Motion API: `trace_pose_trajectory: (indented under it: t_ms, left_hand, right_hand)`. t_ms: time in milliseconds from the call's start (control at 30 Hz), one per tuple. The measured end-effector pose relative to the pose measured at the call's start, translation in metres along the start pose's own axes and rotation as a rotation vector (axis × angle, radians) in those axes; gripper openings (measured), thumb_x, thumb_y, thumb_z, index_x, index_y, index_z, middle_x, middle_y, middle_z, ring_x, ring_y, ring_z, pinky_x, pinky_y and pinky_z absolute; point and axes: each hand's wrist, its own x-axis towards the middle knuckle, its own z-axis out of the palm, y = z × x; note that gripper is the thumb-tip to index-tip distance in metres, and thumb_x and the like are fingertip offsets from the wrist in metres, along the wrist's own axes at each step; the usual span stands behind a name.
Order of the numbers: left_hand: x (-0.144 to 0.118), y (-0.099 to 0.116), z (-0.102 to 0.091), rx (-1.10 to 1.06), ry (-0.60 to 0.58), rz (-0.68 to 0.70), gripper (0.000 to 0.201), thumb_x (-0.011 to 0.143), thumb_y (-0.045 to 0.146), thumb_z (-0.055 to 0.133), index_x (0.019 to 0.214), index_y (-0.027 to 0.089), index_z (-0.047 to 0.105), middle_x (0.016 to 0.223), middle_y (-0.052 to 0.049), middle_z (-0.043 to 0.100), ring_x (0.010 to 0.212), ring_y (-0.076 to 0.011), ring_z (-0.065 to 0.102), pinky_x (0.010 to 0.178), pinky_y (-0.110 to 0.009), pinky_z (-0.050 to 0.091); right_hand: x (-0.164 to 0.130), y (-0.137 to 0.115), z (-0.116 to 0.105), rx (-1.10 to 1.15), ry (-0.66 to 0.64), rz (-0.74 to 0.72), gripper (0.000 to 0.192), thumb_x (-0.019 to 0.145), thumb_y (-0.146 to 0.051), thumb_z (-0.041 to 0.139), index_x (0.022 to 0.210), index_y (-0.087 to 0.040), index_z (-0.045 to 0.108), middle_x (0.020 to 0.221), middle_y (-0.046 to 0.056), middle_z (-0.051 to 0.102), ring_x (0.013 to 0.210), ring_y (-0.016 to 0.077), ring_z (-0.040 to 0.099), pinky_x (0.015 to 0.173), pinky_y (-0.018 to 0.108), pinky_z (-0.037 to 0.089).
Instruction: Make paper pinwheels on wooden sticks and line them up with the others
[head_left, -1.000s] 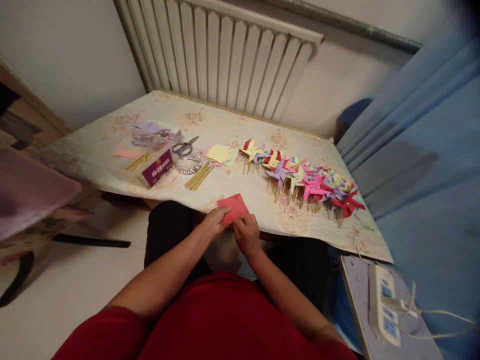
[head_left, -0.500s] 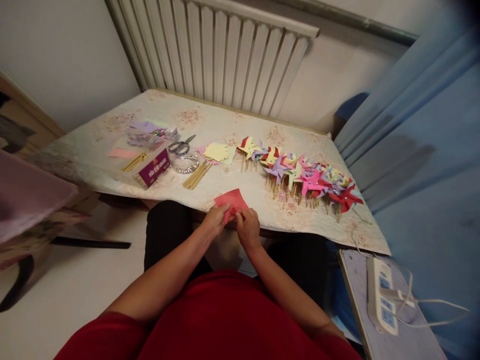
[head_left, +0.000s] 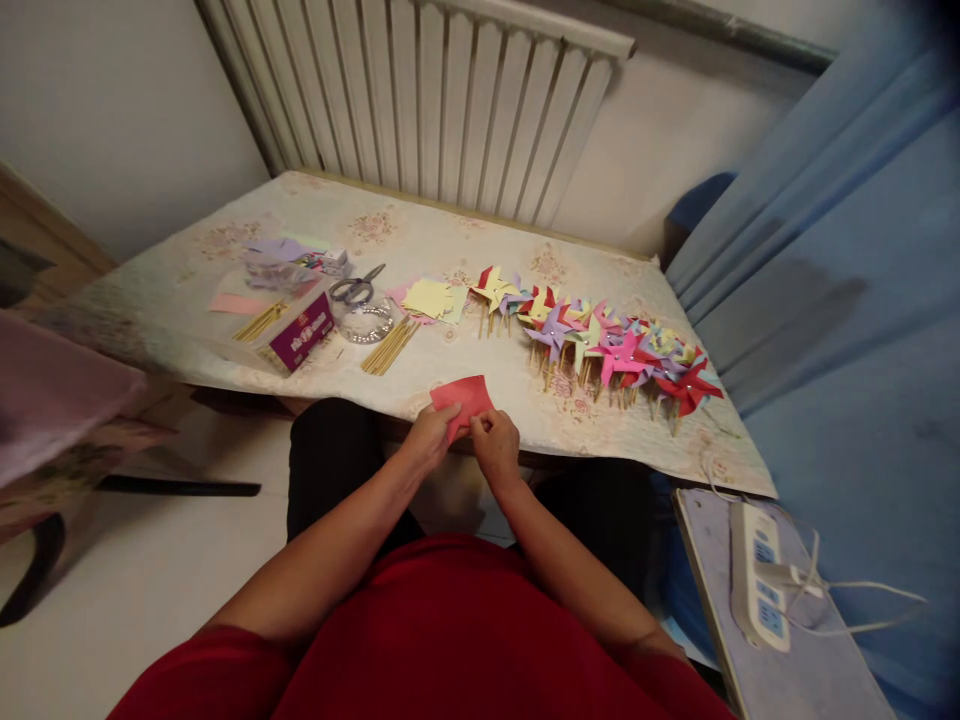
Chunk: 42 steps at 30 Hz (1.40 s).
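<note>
Finished pinwheels [head_left: 600, 345] lying in row on worktop [head_left: 420, 235]; scissors [head_left: 354, 288], stick bundle [head_left: 388, 347], purple box [head_left: 300, 335] sitting left; power strip [head_left: 757, 588] lying right.

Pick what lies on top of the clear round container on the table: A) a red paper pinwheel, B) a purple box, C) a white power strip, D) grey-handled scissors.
D: the grey-handled scissors rest across the clear round container, left of the stack of yellow paper squares.
</note>
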Motion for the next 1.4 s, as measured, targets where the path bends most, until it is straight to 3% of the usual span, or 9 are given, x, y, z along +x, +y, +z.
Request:
trace_pose_trajectory:
  t_ms: [367,900,1400]
  left_hand:
    - [0.0,-0.003,0.001,0.075,0.019,0.013,0.023,0.057,0.006,0.07,0.078,0.011,0.063,0.069,-0.004,0.07,0.066,-0.0181,0.069,0.066,-0.029,0.057]
    - [0.001,-0.008,0.009,0.148,0.143,0.071,0.019,0.062,0.008,0.067,0.078,0.014,0.061,0.066,-0.001,0.066,0.058,-0.0126,0.061,0.058,-0.024,0.051]
    - [-0.002,-0.007,0.012,0.096,0.159,0.045,0.021,0.062,0.009,0.068,0.079,0.016,0.058,0.06,0.002,0.061,0.054,-0.0112,0.057,0.057,-0.024,0.05]
  right_hand:
    - [0.002,-0.002,0.001,0.028,0.015,0.039,0.023,0.084,-0.023,0.051,0.061,-0.023,0.053,0.066,0.002,0.06,0.066,0.0185,0.053,0.065,0.03,0.038]
    - [0.005,-0.004,0.004,0.09,-0.02,0.171,0.023,0.081,-0.027,0.056,0.058,-0.023,0.054,0.059,-0.001,0.06,0.059,0.0165,0.053,0.059,0.027,0.035]
    - [0.005,-0.002,0.006,0.122,-0.027,0.242,0.021,0.077,-0.027,0.055,0.056,-0.023,0.054,0.057,-0.001,0.059,0.057,0.0163,0.052,0.058,0.027,0.036]
